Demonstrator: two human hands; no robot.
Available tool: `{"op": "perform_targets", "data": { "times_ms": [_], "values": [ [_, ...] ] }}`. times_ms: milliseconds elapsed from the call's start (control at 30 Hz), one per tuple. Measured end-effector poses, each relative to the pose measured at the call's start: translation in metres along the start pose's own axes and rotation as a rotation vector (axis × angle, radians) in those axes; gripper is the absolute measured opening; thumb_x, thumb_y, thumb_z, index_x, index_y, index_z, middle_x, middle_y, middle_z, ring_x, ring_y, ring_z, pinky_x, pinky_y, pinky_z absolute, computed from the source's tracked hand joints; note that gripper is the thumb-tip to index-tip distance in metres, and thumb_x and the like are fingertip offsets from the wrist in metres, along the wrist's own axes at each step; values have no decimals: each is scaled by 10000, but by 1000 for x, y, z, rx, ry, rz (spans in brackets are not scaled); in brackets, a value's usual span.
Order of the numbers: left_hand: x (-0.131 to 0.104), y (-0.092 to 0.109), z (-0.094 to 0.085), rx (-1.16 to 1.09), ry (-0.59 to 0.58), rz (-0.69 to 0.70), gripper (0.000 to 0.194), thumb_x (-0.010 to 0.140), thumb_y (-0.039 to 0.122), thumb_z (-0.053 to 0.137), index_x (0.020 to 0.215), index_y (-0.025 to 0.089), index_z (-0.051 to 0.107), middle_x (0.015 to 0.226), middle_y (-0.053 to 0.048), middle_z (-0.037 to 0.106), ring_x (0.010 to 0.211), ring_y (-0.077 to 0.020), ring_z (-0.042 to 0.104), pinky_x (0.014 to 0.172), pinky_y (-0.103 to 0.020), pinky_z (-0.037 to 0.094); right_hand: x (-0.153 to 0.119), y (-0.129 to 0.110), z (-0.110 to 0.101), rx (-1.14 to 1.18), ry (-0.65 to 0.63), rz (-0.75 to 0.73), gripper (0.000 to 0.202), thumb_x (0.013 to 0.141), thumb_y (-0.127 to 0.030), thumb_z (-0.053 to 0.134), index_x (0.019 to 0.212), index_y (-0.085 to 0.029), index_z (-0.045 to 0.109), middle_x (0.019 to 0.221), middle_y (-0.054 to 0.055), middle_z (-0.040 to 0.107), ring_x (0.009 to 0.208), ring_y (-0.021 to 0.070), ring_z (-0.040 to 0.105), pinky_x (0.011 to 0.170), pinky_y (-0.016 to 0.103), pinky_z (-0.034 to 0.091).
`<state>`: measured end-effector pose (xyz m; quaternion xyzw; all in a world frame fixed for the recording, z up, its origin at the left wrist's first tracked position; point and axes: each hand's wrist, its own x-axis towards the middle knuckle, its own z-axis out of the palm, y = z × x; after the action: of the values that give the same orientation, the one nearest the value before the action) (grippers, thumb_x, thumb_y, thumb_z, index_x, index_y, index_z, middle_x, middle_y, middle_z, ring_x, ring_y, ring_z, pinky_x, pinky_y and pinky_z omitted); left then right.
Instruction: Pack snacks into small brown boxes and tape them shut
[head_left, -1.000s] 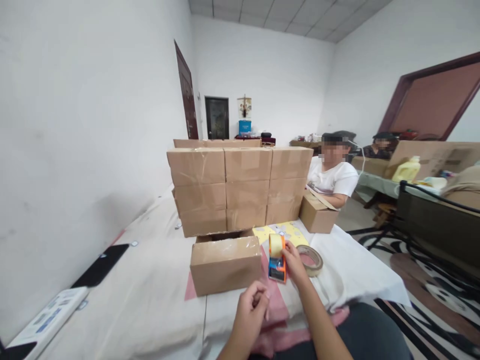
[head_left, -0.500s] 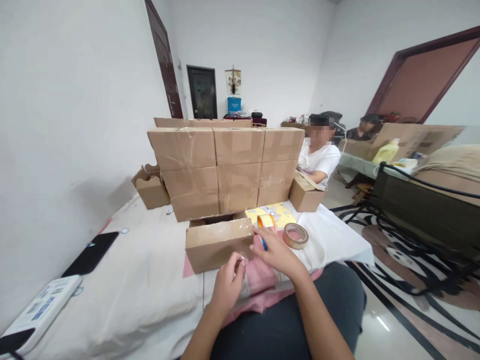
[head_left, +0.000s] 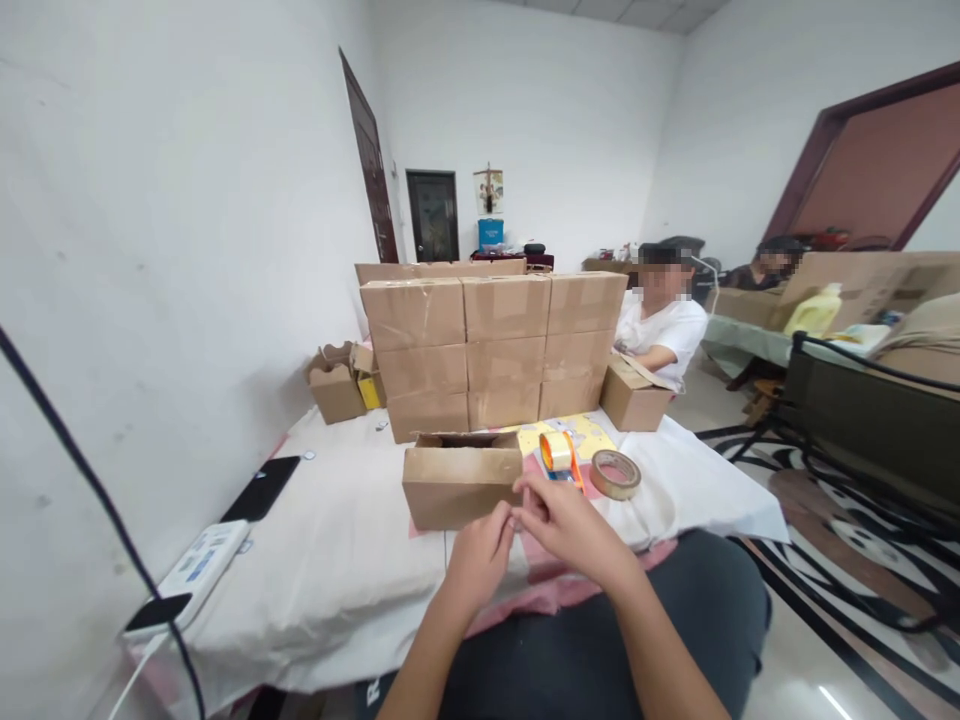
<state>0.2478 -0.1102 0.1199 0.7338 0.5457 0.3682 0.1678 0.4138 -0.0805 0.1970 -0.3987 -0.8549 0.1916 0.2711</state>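
Observation:
Near the table's front edge, my left hand [head_left: 478,552] has its fingers pinched together; whatever is between them is too small to make out. My right hand [head_left: 559,518] meets it fingertip to fingertip, its fingers curled close to the right end of a small open cardboard box [head_left: 461,490]. Just beyond my right hand is an orange tape dispenser [head_left: 557,453] with a clear roll. To its right lies a roll of tape [head_left: 616,474]. Behind the small box, closed taped cartons [head_left: 504,350] are stacked three high and three across.
An open box [head_left: 337,392] stands at the back left, another box [head_left: 635,395] at the right beside a person in a white shirt [head_left: 664,325]. A phone [head_left: 262,488] and a white power strip [head_left: 196,565] lie at the left edge. A black cable hangs at the left.
The view has shifted, so the scene sits further right. My two hands have come together at the fingertips, and my right hand has moved off the dispenser and the box's corner.

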Motion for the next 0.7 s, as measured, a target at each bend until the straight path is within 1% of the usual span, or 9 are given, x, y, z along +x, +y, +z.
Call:
{"op": "perform_targets", "data": {
  "times_ms": [133, 300, 367, 467, 533, 600, 633, 667, 700],
  "values": [
    [-1, 1, -5, -125, 50, 8, 255, 1004, 290, 372, 979, 245, 621, 846, -40, 717, 749, -206, 661, 647, -274, 383, -1, -2, 3, -21, -57, -34, 143, 897, -171, 571, 1021, -222, 623, 733, -24, 622, 665, 150, 568, 605, 244, 328],
    [2, 1, -8, -132, -5, -33, 285, 993, 293, 371, 1084, 242, 637, 906, -65, 733, 811, -225, 677, 715, -291, 431, 6, -6, 6, -144, -53, -38, 98, 902, -149, 567, 965, -206, 615, 815, 10, 669, 750, 171, 610, 630, 257, 308],
    [4, -1, -6, -147, 6, -47, 268, 989, 293, 378, 1046, 239, 634, 855, -53, 718, 777, -218, 667, 701, -286, 425, 9, -5, 8, -204, -54, -22, 75, 913, -158, 567, 951, -203, 614, 821, 20, 679, 760, 182, 625, 627, 267, 295],
    [7, -4, -3, -220, 33, -84, 244, 990, 309, 387, 888, 238, 597, 709, -2, 636, 665, -183, 615, 638, -265, 388, 12, -6, 12, -286, -51, -15, 82, 938, -169, 547, 899, -200, 612, 787, 24, 680, 728, 187, 629, 624, 283, 288],
    [6, -4, -2, -287, 36, -111, 271, 997, 330, 390, 810, 236, 563, 648, 26, 572, 612, -159, 570, 612, -254, 365, 11, -7, 14, -321, -49, -40, 120, 958, -178, 525, 876, -194, 611, 784, 32, 681, 728, 191, 630, 642, 293, 304],
    [4, -3, -2, -330, 21, -142, 274, 996, 355, 417, 802, 231, 565, 623, 40, 542, 589, -142, 540, 597, -247, 351, 10, -9, 14, -312, -43, -81, 144, 968, -177, 510, 870, -191, 614, 800, 39, 684, 747, 194, 629, 679, 300, 336],
    [3, -3, -3, -354, 35, -162, 249, 988, 370, 445, 829, 229, 574, 608, 49, 525, 573, -136, 522, 584, -243, 345, 10, -9, 13, -281, -27, -105, 147, 971, -175, 505, 880, -192, 618, 813, 40, 686, 767, 195, 628, 703, 304, 355],
    [2, -2, -6, -385, 82, -188, 213, 979, 383, 475, 876, 227, 577, 595, 59, 504, 558, -131, 504, 569, -238, 342, 10, -9, 11, -232, 4, -126, 149, 975, -173, 498, 898, -194, 623, 830, 41, 686, 791, 196, 624, 729, 307, 373],
    [2, -3, -9, -417, 175, -216, 181, 968, 391, 505, 933, 227, 571, 592, 67, 489, 550, -128, 492, 559, -232, 345, 10, -9, 8, -170, 52, -141, 151, 981, -173, 490, 919, -197, 625, 846, 43, 683, 815, 197, 616, 754, 310, 390]
  ]
}}
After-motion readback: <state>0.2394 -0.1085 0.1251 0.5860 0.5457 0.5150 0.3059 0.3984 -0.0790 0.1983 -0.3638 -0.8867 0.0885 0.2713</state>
